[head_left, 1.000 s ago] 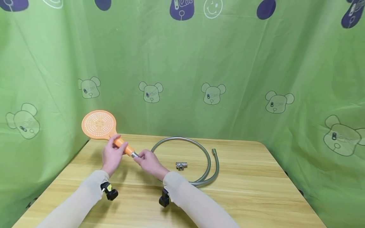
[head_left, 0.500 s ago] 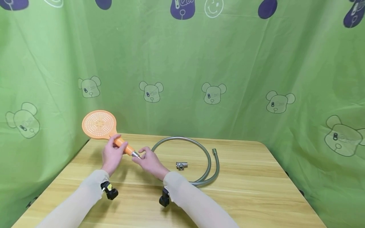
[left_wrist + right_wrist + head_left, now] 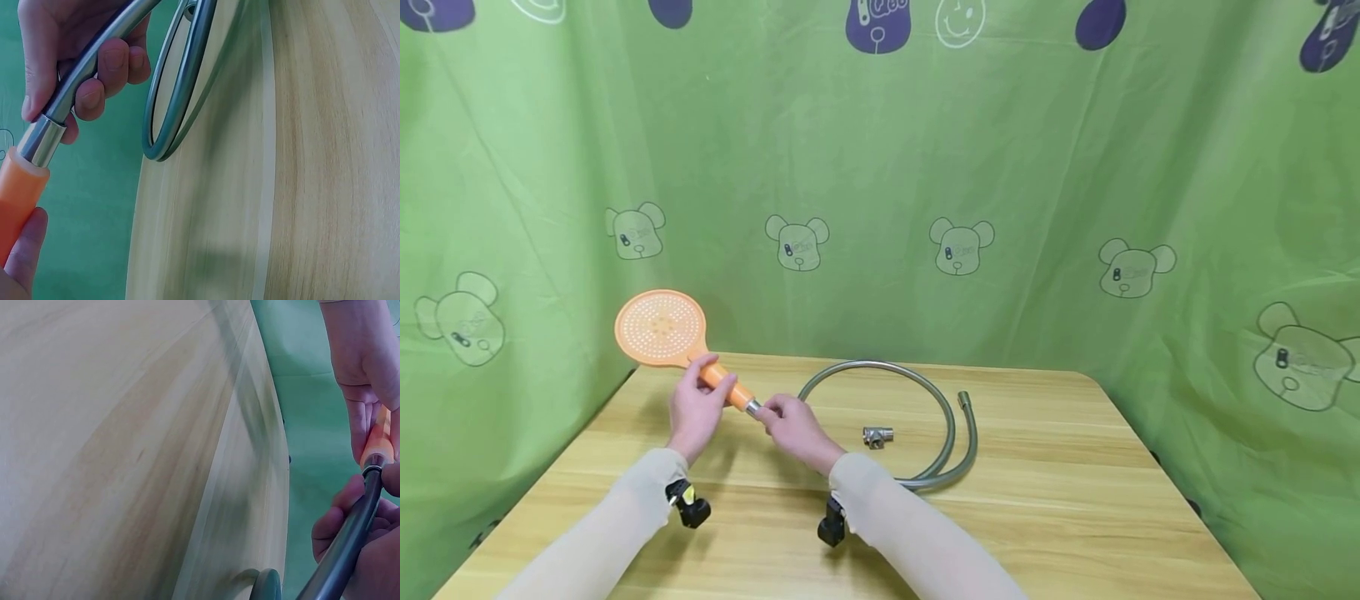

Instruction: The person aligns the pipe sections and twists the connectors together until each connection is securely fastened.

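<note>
My left hand [image 3: 695, 410] grips the orange handle of a hand shower head [image 3: 660, 327], its round perforated face tilted toward me. At the handle's lower end, my right hand [image 3: 799, 432] pinches one end of a grey flexible shower hose [image 3: 952, 427]. In the left wrist view a shiny metal nut [image 3: 42, 141] sits against the handle's end, with the right thumb and fingers around the hose [image 3: 81, 78] just behind it. The right wrist view shows hose [image 3: 350, 537] and orange handle [image 3: 379, 440] in line, one hand on each.
A small metal tee fitting [image 3: 877, 437] lies on the wooden table [image 3: 1075, 500] inside the hose's loop. The hose's other end, with a metal connector [image 3: 964, 400], rests to its right. A green patterned curtain [image 3: 880, 150] surrounds the table's back and sides.
Half a second ago the right fingers were spread off the metal nut, showing more of it; now they pinch at the joint again. The left hand and shower head have stayed put.
</note>
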